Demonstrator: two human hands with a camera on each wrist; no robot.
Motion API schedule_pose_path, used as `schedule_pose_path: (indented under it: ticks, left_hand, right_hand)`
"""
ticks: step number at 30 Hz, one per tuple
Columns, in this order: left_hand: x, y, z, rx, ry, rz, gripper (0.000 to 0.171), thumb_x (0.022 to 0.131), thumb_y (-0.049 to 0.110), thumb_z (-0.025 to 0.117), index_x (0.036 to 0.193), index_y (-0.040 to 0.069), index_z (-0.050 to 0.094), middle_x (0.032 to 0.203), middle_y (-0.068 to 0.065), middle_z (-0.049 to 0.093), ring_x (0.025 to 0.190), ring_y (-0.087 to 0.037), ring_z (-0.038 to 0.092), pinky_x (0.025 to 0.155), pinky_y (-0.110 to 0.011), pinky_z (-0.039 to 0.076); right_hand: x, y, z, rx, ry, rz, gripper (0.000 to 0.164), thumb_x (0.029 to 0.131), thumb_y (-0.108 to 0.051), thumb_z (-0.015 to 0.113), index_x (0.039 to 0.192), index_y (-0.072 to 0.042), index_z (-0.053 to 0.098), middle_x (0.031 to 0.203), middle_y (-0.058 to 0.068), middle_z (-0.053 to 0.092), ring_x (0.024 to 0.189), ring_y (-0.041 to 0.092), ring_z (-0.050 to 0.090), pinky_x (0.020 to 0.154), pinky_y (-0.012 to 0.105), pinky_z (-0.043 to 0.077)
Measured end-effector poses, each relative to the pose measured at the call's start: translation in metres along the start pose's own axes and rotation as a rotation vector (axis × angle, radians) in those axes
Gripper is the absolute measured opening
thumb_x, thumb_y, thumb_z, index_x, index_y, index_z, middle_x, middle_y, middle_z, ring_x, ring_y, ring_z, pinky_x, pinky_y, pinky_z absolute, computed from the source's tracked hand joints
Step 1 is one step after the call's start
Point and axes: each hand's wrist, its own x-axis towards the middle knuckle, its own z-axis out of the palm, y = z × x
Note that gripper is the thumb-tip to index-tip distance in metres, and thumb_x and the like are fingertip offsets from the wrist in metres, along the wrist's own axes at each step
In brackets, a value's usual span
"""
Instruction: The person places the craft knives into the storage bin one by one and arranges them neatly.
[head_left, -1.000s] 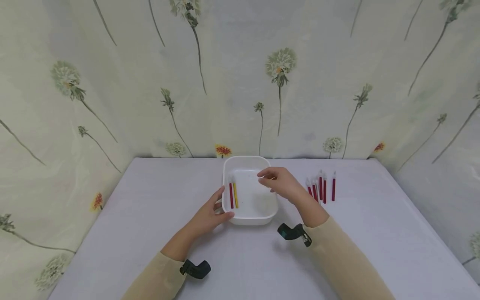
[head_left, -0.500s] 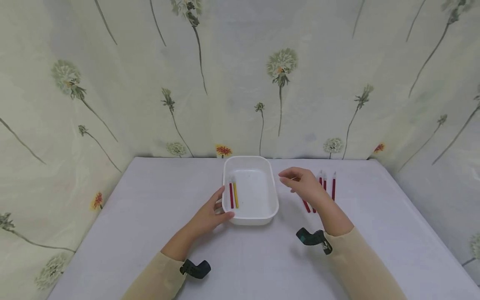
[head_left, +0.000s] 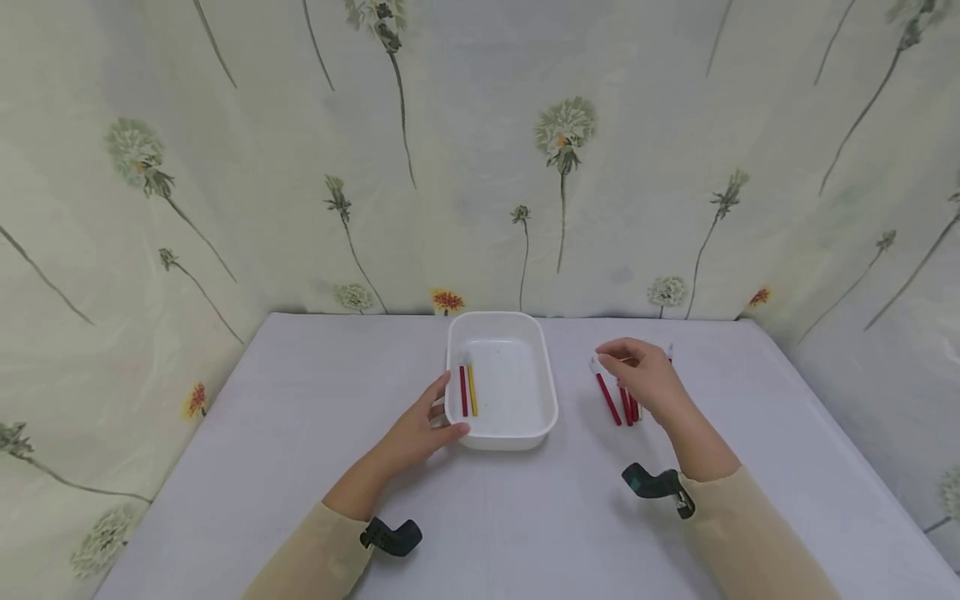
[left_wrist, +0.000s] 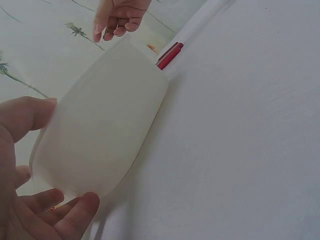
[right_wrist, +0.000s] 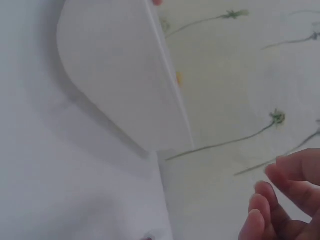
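My left hand (head_left: 411, 435) grips the near left corner of a white plastic tub (head_left: 517, 392), thumb at the front rim and fingers along the side. Inside the tub, a red pen (head_left: 463, 392) and a yellow pen (head_left: 472, 392) lie side by side at the left. My right hand (head_left: 645, 375) hovers over a loose group of red pens (head_left: 608, 400) to the right of the tub and hides part of them. In the right wrist view, its fingers (right_wrist: 265, 200) are loosely bent with nothing between them.
A white cloth covers the table (head_left: 480, 517). Behind it hangs a pale curtain (head_left: 465, 208) printed with dandelions. Black wrist cameras sit on the left sleeve (head_left: 315, 550) and the right sleeve (head_left: 750, 533).
My right hand has moved right, from above the tub to over the red pens, uncovering the tub's right side. The left hand and tub have stayed in place.
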Motion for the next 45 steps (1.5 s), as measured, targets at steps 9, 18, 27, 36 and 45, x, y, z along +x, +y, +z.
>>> schedule_pose_path:
  ticks: [9, 18, 27, 36, 45]
  left_hand:
    - [0.000, 0.001, 0.000, 0.005, 0.001, -0.018, 0.093, 0.088, 0.035, 0.078, 0.161, 0.025, 0.021, 0.162, -0.011, 0.031, 0.140, -0.034, 0.043, 0.101, -0.051, 0.049]
    - [0.000, 0.000, -0.001, 0.002, -0.003, -0.019, 0.092, 0.088, 0.034, 0.078, 0.161, 0.025, 0.021, 0.162, -0.011, 0.031, 0.140, -0.034, 0.043, 0.102, -0.051, 0.048]
    - [0.001, 0.000, -0.001, -0.001, 0.000, -0.017, 0.093, 0.088, 0.035, 0.078, 0.161, 0.025, 0.021, 0.162, -0.011, 0.031, 0.140, -0.034, 0.043, 0.102, -0.051, 0.048]
    - [0.002, -0.002, -0.002, -0.003, -0.010, -0.007, 0.093, 0.088, 0.035, 0.078, 0.161, 0.025, 0.020, 0.162, -0.011, 0.031, 0.140, -0.034, 0.043, 0.103, -0.051, 0.047]
    - [0.004, -0.004, -0.002, -0.001, -0.002, -0.014, 0.093, 0.088, 0.036, 0.078, 0.161, 0.025, 0.021, 0.161, -0.011, 0.032, 0.140, -0.034, 0.044, 0.102, -0.052, 0.048]
  right_hand:
    - [0.002, 0.029, -0.018, -0.041, 0.075, 0.004, 0.040, 0.103, -0.033, 0.056, 0.131, -0.004, 0.061, 0.124, 0.019, 0.060, 0.103, 0.033, 0.057, 0.078, 0.035, 0.054]
    - [0.010, 0.059, -0.031, -0.061, 0.157, 0.059, 0.039, 0.104, -0.028, 0.054, 0.132, -0.001, 0.059, 0.127, 0.022, 0.058, 0.106, 0.033, 0.057, 0.074, 0.028, 0.055]
    - [0.022, 0.084, -0.039, -0.082, 0.168, 0.151, 0.040, 0.104, -0.026, 0.052, 0.133, 0.001, 0.057, 0.131, 0.026, 0.054, 0.111, 0.036, 0.055, 0.083, 0.040, 0.055]
    - [0.030, 0.099, -0.046, -0.113, 0.114, 0.214, 0.040, 0.104, -0.024, 0.053, 0.134, 0.003, 0.054, 0.134, 0.029, 0.052, 0.114, 0.040, 0.055, 0.092, 0.048, 0.054]
    - [0.039, 0.112, -0.050, -0.137, 0.101, 0.253, 0.039, 0.103, -0.022, 0.054, 0.133, 0.003, 0.056, 0.131, 0.030, 0.054, 0.108, 0.037, 0.058, 0.078, 0.036, 0.053]
